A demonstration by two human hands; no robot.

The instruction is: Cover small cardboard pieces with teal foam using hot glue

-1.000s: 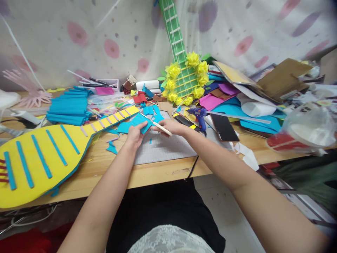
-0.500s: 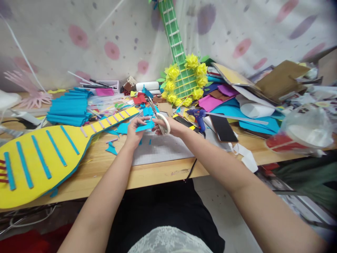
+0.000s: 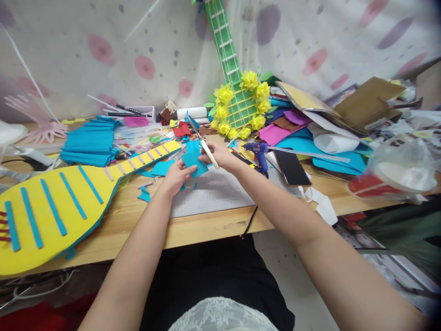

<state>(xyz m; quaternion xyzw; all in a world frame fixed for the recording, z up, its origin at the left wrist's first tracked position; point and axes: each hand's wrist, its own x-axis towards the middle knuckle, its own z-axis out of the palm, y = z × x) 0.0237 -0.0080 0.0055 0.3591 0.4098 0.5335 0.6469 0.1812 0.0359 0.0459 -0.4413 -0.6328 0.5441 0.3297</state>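
My left hand (image 3: 178, 177) pinches a small sheet of blue paper (image 3: 195, 158) between thumb and fingers, above a pale cutting mat (image 3: 213, 197). In my right hand (image 3: 217, 154) is a pair of scissors (image 3: 207, 151) with white handles, blades pointing up and away to the left. The right fingertips are close to the sheet's right edge; whether they touch it I cannot tell. To the left lies a yellow lute-shaped board (image 3: 65, 184) with blue strips across its body and pale strips along its neck. Blue paper scraps (image 3: 144, 194) lie beside the mat.
A green model instrument (image 3: 230, 64) with yellow paper flowers leans at the back. Right of my hands lie a blue glue gun (image 3: 257, 154) and a phone (image 3: 292, 166). Folded blue paper (image 3: 90, 140) is at back left, and a plastic-wrapped tub (image 3: 392, 177) stands at right.
The blue sheet has turned so its broad face shows to me. The scissors have swung round, handles now edge-on and blades further left. Both hands remain near the same place.
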